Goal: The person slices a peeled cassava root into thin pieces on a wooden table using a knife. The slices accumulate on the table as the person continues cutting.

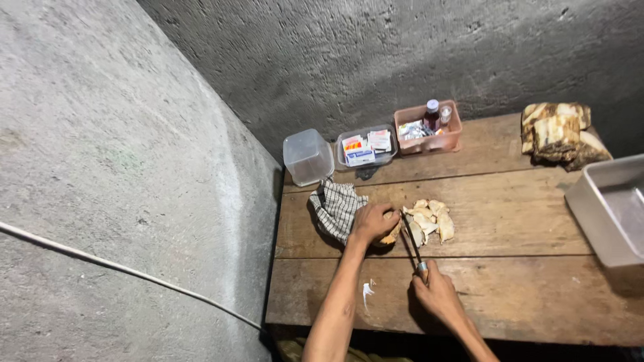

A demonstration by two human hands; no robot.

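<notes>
Head view, R hand (437, 293) gripping knife (410, 241), blade pointing away, L hand (371, 221) clamping root piece (390, 232).

Small white, orange and blue packets (362, 149) in clear tub (388, 161) by wall

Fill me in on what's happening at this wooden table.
A person is cutting at a wooden table. The left hand presses down on a brownish piece of food, while the right hand grips a knife whose blade meets that piece. A pile of pale cut pieces lies just right of the blade. A checked cloth sits beside the left hand, plastic containers line the wall, and a metal tray stands at the right edge.
</notes>
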